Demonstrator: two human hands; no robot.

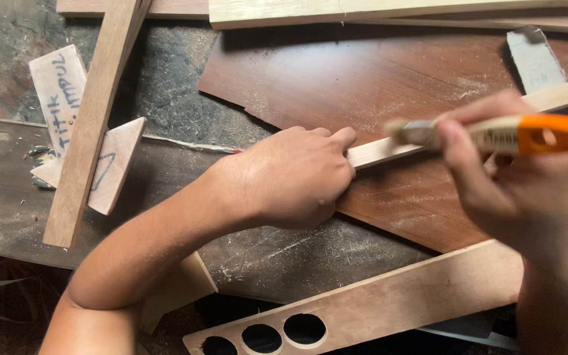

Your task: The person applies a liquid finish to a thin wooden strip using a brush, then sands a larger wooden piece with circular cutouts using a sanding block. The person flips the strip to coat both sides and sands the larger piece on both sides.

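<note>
My left hand (290, 174) is closed around the near end of a thin pale wooden strip (389, 150), pressing it down on a reddish-brown board (363, 79). The strip runs up to the right toward the frame's edge. My right hand (527, 177) holds a paintbrush with an orange handle (540, 135). Its blurred bristles (405, 131) hover just above the strip, close to my left fingers.
A long wooden batten (90, 125) lies over small offcuts with writing (60, 85) at the left. A plank with three round holes (389, 302) lies at the front. Pale planks (389, 12) line the far edge. Sawdust covers the dark work surface (284, 256).
</note>
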